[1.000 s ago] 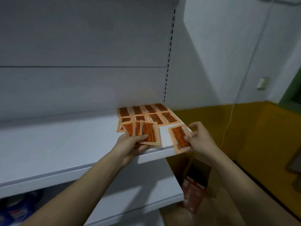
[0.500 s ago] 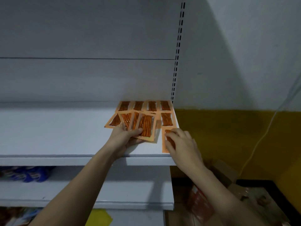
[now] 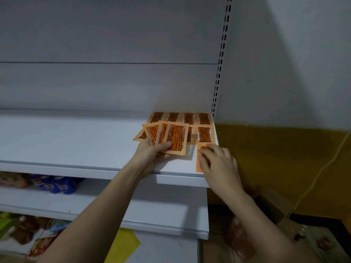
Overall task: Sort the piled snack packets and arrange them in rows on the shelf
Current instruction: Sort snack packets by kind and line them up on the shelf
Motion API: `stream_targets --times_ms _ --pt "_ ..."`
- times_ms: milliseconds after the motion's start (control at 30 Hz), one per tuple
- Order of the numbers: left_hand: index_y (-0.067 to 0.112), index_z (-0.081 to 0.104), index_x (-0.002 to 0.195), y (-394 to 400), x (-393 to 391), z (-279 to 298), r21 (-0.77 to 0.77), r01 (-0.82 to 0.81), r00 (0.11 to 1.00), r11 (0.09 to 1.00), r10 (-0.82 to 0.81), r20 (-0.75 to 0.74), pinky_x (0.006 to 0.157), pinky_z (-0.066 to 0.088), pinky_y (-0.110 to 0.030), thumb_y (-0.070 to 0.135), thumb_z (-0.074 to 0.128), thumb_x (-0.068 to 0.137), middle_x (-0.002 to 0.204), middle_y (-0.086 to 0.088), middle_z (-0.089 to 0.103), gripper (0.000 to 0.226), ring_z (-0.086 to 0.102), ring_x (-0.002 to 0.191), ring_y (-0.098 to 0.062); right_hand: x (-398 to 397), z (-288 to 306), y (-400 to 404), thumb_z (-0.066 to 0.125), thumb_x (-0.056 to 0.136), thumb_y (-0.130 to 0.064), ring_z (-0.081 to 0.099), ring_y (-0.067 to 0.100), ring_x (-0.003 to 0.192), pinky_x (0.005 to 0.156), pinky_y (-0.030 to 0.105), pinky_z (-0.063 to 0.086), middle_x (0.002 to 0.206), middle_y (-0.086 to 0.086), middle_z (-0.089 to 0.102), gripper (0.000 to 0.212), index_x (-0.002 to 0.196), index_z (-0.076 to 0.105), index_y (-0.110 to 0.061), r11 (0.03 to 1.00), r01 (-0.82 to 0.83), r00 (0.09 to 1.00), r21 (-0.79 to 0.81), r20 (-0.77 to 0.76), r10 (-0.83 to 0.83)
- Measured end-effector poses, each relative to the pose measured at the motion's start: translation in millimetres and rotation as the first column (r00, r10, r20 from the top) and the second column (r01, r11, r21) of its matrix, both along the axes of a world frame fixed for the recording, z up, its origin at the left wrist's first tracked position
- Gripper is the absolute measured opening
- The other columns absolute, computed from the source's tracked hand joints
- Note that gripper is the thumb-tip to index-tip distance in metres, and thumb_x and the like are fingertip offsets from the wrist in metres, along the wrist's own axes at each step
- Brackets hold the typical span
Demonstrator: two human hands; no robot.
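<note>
Orange snack packets with brown sticks lie in rows (image 3: 189, 118) at the back right corner of the white shelf (image 3: 76, 147). My left hand (image 3: 152, 152) grips a fanned bunch of the same packets (image 3: 175, 137) just above the shelf, thumb on top. My right hand (image 3: 218, 164) presses flat fingers on one packet (image 3: 199, 166) that lies at the shelf's front right corner, below the second-row packet (image 3: 204, 134). Most of that front packet is hidden under my fingers.
A slotted upright (image 3: 220, 59) marks the shelf's right end. Lower shelves (image 3: 133, 211) hold blue packets (image 3: 55, 185) and mixed snacks (image 3: 24, 230) at the left. A cardboard box (image 3: 275, 205) and a red bag (image 3: 241, 242) sit on the floor by the yellow wall.
My right hand brought one packet down from the air onto the shelf's front right corner and now presses it flat. My left hand keeps its fanned bunch.
</note>
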State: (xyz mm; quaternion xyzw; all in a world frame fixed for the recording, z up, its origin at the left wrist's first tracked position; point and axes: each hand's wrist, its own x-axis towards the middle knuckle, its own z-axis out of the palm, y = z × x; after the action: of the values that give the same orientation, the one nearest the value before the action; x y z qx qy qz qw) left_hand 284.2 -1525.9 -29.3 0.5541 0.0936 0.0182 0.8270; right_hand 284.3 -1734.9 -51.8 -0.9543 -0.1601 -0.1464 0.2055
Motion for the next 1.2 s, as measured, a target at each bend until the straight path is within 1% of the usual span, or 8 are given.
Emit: stream_targets --times_ms 100,200,333,433,700,833,1000,1200 --pt "0.004 0.064 0.116 -4.0 -12.6 -0.3 -0.044 -0.016 1.000 0.999 0.015 -0.022 0.064 0.062 -0.030 -0.006 0.066 0.088 0.105 -0.013 0.076 0.029 0.076 0.089 -0.023 -5.1 16.4 11.8 0.050 0.102 -0.026 0.049 0.010 0.114 0.096 0.034 0.047 0.125 -0.009 0.054 0.026 0.126 0.058 -0.024 0.938 -0.033 0.998 0.346 0.060 0.013" --pt "0.003 0.066 0.114 -7.3 -28.2 -4.5 -0.062 0.007 0.999 0.998 -0.009 -0.034 0.065 0.063 -0.029 -0.006 0.068 0.086 0.104 -0.014 0.076 0.030 0.075 0.087 -0.023 -7.4 35.3 34.1 0.060 0.097 -0.029 0.062 0.005 0.093 0.078 0.029 0.056 0.104 -0.015 0.058 0.027 0.122 0.048 -0.029 0.766 0.002 0.978 0.643 -0.161 0.133" --pt "0.004 0.066 0.117 2.1 -39.6 -3.2 0.004 0.051 0.998 0.999 -0.051 -0.040 0.063 0.060 -0.027 0.002 0.072 0.086 0.108 -0.016 0.075 0.032 0.075 0.092 -0.026 -9.9 39.3 60.8 0.065 0.095 -0.021 0.064 0.007 0.093 0.070 0.021 0.056 0.098 -0.017 0.057 0.033 0.119 0.045 -0.031 0.756 0.008 0.944 0.655 -0.253 0.210" --pt "0.002 0.066 0.116 27.1 -37.4 4.6 0.024 0.058 0.998 0.998 -0.057 -0.041 0.067 0.063 -0.031 0.007 0.066 0.093 0.105 -0.017 0.075 0.024 0.075 0.088 -0.027 -4.6 39.5 66.5 0.069 0.091 -0.018 0.066 0.014 0.099 0.081 0.038 0.060 0.107 -0.011 0.061 0.034 0.113 0.051 -0.037 0.744 0.060 0.944 0.666 -0.280 0.174" --pt "-0.001 0.066 0.113 75.9 -17.5 -0.4 0.101 -0.007 0.996 0.995 0.016 -0.091 0.068 0.063 -0.035 0.002 0.063 0.094 0.092 -0.014 0.077 0.019 0.075 0.081 -0.026 4.2 44.0 72.9 0.068 0.092 -0.021 0.058 0.018 0.109 0.081 0.027 0.048 0.124 0.001 0.059 0.037 0.126 0.056 -0.022 0.985 0.092 0.940 0.149 -0.339 -0.037" --pt "0.000 0.066 0.113 75.3 -10.5 -4.9 0.049 0.058 0.997 0.997 -0.055 -0.061 0.068 0.062 -0.032 0.004 0.063 0.095 0.097 -0.015 0.076 0.019 0.075 0.085 -0.025 -3.0 43.4 83.3 0.064 0.094 -0.028 0.044 0.026 0.124 0.097 0.038 0.046 0.136 0.007 0.042 0.038 0.131 0.056 -0.019 0.980 0.090 0.983 -0.179 -0.143 -0.117" --pt "-0.001 0.067 0.113 82.7 -3.5 -10.3 -0.080 0.054 0.998 0.995 -0.057 -0.028 0.075 0.063 -0.032 0.003 0.059 0.096 0.105 -0.017 0.075 0.019 0.074 0.092 -0.025 -11.6 32.5 87.4 0.047 0.102 -0.035 0.044 0.020 0.121 0.097 0.036 0.046 0.139 -0.003 0.047 0.035 0.133 0.058 -0.023 0.960 -0.110 0.990 -0.259 -0.114 0.082" --pt "0.001 0.066 0.116 80.3 -2.5 -17.1 0.060 0.062 0.998 0.996 -0.062 -0.005 0.073 0.063 -0.033 0.005 0.063 0.095 0.105 -0.016 0.076 0.022 0.074 0.094 -0.029 -12.3 25.9 88.4 0.042 0.102 -0.038 0.045 0.021 0.119 0.094 0.036 0.045 0.135 -0.001 0.051 0.037 0.132 0.058 -0.021 0.934 -0.048 0.992 -0.355 -0.123 0.004"
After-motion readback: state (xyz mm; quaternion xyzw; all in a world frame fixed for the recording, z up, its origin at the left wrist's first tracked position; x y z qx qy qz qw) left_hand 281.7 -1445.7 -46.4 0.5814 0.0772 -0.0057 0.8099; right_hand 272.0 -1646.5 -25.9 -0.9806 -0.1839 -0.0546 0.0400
